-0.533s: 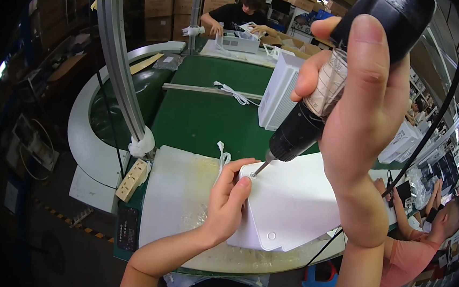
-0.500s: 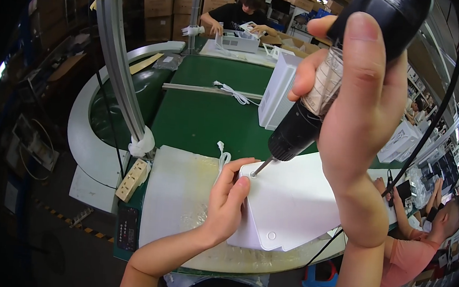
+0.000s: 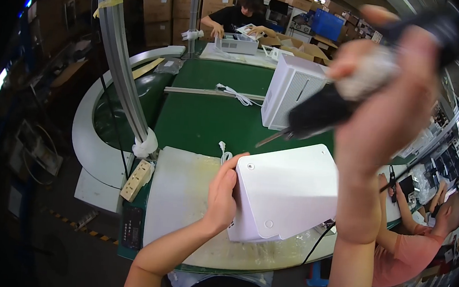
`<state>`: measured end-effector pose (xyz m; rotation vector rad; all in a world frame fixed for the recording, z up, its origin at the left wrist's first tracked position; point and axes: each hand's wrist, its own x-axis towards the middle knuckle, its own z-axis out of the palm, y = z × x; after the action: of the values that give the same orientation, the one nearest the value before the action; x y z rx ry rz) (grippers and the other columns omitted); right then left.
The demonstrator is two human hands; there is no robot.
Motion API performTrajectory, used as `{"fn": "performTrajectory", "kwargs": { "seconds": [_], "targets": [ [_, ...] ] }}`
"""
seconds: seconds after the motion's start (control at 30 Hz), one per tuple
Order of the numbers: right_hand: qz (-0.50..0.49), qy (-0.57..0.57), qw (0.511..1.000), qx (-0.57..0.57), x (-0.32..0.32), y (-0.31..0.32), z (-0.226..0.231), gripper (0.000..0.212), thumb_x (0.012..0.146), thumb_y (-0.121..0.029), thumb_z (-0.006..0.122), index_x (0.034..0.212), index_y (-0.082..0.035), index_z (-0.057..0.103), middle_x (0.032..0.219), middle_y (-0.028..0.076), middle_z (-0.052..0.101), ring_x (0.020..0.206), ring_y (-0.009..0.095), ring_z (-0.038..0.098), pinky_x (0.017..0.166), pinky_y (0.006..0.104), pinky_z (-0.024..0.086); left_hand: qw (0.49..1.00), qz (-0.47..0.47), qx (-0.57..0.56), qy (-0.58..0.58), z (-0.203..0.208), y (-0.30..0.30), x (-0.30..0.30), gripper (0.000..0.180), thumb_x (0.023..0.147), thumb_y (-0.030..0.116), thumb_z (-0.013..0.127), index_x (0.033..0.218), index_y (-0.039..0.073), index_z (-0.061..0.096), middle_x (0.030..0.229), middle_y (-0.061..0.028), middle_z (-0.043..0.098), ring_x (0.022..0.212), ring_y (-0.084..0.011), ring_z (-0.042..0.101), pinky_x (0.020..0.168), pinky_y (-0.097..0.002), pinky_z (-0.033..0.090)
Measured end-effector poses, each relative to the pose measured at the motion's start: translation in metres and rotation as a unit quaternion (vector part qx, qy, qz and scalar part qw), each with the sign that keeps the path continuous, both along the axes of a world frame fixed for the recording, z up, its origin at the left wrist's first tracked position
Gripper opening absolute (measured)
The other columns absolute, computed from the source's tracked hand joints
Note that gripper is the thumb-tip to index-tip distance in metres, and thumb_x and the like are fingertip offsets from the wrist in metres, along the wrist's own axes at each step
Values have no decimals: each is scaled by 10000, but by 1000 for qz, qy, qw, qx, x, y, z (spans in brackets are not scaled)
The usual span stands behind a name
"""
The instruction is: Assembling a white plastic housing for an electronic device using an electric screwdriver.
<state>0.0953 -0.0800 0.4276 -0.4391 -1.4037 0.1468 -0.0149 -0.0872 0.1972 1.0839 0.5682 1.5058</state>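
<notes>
A white box-shaped appliance (image 3: pixel 290 189) stands in front of me with a smooth, flat panel facing up. Near the panel's far left corner a screw sits in a round recess (image 3: pixel 250 167); other corners have round recesses too. My left hand (image 3: pixel 221 199) grips the appliance's left side, fingers along the edge. Blurred by motion, my right hand (image 3: pixel 379 128) is wrapped round a black electric screwdriver (image 3: pixel 318 113) with pale wrapping about its middle. Its bit (image 3: pixel 273 139) points down and left, above and apart from the panel.
Another white appliance with a grille (image 3: pixel 293 92) stands on the green conveyor (image 3: pixel 204 120), near a coiled white power cord (image 3: pixel 238 94). A metal post (image 3: pixel 120 59) and a power strip (image 3: pixel 136 180) are at left. Co-workers sit across (image 3: pixel 245 15) and at right (image 3: pixel 415 250).
My right hand has lifted the screwdriver off the corner screw, up and to the right. My left thumb has moved off the panel's corner to the side.
</notes>
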Motion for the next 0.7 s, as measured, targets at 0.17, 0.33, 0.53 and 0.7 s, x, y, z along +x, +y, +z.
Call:
{"fn": "performTrajectory", "kwargs": {
  "seconds": [0.17, 0.33, 0.53, 0.7],
  "targets": [
    [-337, -7, 928, 161, 84, -81, 1, 507, 971, -452, 423, 1246, -26, 409, 771, 109, 536, 601, 153, 558, 551, 237, 530, 979, 42, -75, 182, -93, 8, -8, 469, 1023, 315, 301, 1129, -52, 572, 1024, -99, 623, 973, -155, 550, 883, -313, 428],
    [-308, 228, 901, 204, 160, -128, -55, 487, 941, -408, 316, 1038, 39, 485, 700, 102, 478, 674, 221, 477, 625, 370, 477, 948, 139, -78, 277, -89, 1, 0, 499, 1016, 311, 269, 960, -65, 593, 873, -181, 644, 821, -216, 574, 742, -401, 446],
    [-517, 50, 850, 88, 225, -133, -173, 430, 950, -250, 520, 1204, 66, 377, 927, 177, 594, 580, 157, 568, 492, 258, 461, 995, -15, -74, 66, -124, -5, -55, 418, 992, 289, 391, 1191, -51, 530, 1140, -177, 612, 1037, -249, 601, 875, -388, 490],
    [-440, 125, 889, -38, 244, -110, -245, 390, 928, -68, 474, 1253, -3, 268, 1016, 154, 562, 592, 147, 569, 535, 255, 460, 899, 206, 110, 370, -39, -4, -73, 350, 1001, 259, 442, 1066, -47, 597, 988, -128, 642, 834, -181, 614, 743, -327, 500]
  ]
}}
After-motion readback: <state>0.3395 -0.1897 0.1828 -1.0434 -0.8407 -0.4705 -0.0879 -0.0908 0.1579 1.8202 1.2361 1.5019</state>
